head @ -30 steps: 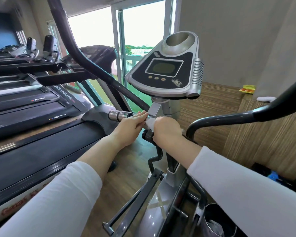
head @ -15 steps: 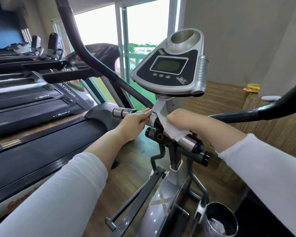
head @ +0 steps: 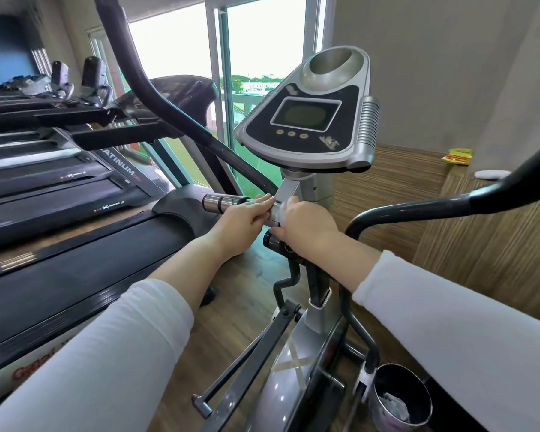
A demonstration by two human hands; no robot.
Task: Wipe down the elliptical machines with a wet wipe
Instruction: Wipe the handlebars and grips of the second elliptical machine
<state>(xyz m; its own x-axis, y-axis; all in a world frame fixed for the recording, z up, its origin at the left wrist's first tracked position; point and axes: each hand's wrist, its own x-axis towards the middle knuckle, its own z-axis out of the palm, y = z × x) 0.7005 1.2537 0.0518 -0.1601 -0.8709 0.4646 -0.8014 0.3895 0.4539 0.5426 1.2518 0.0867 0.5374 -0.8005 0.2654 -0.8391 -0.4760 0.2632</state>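
The elliptical machine stands in front of me, its silver and black console (head: 306, 116) above a grey post. My left hand (head: 243, 222) grips the chrome handlebar (head: 219, 203) that runs left from the post. My right hand (head: 306, 229) is closed over the bar just right of the post, pressing a white wet wipe (head: 286, 208) against it. Only a small edge of the wipe shows above my fingers. A black knob (head: 272, 240) sits just below my right hand.
Black moving arms curve past on the left (head: 156, 98) and the right (head: 449, 207). Treadmills (head: 60, 194) line the left side. A metal bin (head: 399, 400) with used wipes stands at the bottom right. A wooden ledge (head: 496, 244) with a yellow packet (head: 457, 156) is on the right.
My right hand has slid back left along the bar toward the post, covering the wipe again. My left hand has kept its grip on the left handlebar.
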